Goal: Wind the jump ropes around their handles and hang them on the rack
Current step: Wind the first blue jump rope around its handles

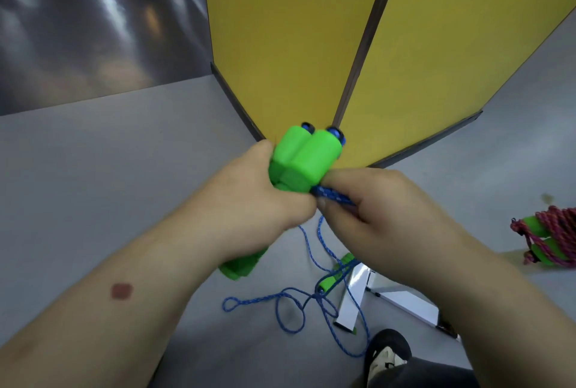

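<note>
- While two bright green foam jump-rope handles [299, 157] are pressed side by side in front of the person, blue caps show at their far ends and a blue-and-white braided cord [335, 197] leaves them at the near end.
- One left hand [258, 197] is wrapped around the pair of handles from the left, fingers curled around them; the lower ends of the handles stick out below the wrist.
- One right hand [377, 210] pinches the blue cord just beside the handles, thumb and fingers clamped on it; the two hands touch at the fingertips.
- From the right hand, the blue cord drops in two strands to the grey floor [93, 185], where it lies in several loose loops.
- Among those loops on the floor lies another small green piece [324, 285]; its exact shape is hard to tell.
- One second jump rope, a pink braided cord already wound around green handles [548, 238], lies on the floor at the right edge, well apart from the hands.
- Two white flat bars [402, 300] lie on the floor near the blue loops.
- One dark shoe [386, 353] stands at the bottom edge.
- Two yellow panels [296, 45] with dark edges rise behind the handles.
</note>
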Demonstrator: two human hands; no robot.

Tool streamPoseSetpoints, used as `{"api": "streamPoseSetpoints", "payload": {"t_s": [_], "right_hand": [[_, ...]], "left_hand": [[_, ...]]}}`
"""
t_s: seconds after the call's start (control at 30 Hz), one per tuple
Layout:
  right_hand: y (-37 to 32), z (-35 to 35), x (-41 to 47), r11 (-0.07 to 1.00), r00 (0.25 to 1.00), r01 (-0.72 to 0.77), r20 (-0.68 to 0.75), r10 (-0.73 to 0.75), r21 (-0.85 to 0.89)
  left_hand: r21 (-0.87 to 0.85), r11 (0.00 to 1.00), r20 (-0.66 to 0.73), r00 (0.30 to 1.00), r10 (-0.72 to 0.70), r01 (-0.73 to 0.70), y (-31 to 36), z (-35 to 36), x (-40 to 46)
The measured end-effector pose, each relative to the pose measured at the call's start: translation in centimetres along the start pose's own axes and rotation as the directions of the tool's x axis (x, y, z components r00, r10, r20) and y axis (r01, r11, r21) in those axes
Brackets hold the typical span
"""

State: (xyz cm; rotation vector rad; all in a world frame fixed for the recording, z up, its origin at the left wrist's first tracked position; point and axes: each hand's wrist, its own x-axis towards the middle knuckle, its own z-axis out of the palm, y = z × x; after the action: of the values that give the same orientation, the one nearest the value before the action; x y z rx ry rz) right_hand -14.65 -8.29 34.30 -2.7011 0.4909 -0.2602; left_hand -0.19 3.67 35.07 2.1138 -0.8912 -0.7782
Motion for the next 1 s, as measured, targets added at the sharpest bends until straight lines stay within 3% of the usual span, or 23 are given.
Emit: {"api": "streamPoseSetpoints", "payload": {"t_s": [0.07,0.17,0.27,0.5,0.63,0.73,0.83,0.9,1.0], "right_hand": [[-0.1,-0.8,-0.2,1.000,0.994,-0.011,0.108,0.012,-0.007],[-0.3,-2.2,-0.5,0.986,0.982,-0.074,0.185,0.045,0.152],[-0.1,-3.6,-0.4,0.938,0.987,-0.120,0.142,0.077,0.327],[0.8,-3.1,-0.2,0.889,0.987,-0.111,0.155,0.045,0.444],[1.4,-2.3,0.2,0.740,0.991,-0.126,0.123,0.058,0.661],[1.6,-1.4,0.6,0.475,0.976,-0.213,0.160,0.150,0.854],[1.5,-0.7,0.9,0.235,0.945,-0.282,0.228,0.233,0.930],[1.4,-0.3,1.2,0.164,0.920,-0.322,0.267,0.288,0.933],[1.5,0.1,1.6,0.170,0.890,-0.374,0.301,0.343,0.912]], "left_hand": [[0.285,0.958,-0.023,0.999,0.040,-0.032,0.0,-0.2,-0.3],[0.510,0.860,-0.014,0.999,0.047,-0.034,-0.5,-0.5,-0.4],[0.579,0.813,0.015,0.998,0.061,-0.058,-1.0,0.0,-0.5],[0.693,0.683,0.179,0.973,0.147,-0.231,-1.2,0.3,-0.8],[0.609,0.719,0.375,0.920,0.112,-0.336,-0.8,0.5,-0.9],[0.440,0.836,0.442,0.890,0.116,-0.328,-0.5,-0.1,-0.9],[0.260,0.915,0.446,0.879,0.169,-0.307,-0.5,-0.9,-0.8],[0.140,0.949,0.407,0.890,0.206,-0.284,-0.4,-1.3,-0.5],[0.058,0.968,0.268,0.938,0.220,-0.243,-0.2,-1.7,-0.2]]}}
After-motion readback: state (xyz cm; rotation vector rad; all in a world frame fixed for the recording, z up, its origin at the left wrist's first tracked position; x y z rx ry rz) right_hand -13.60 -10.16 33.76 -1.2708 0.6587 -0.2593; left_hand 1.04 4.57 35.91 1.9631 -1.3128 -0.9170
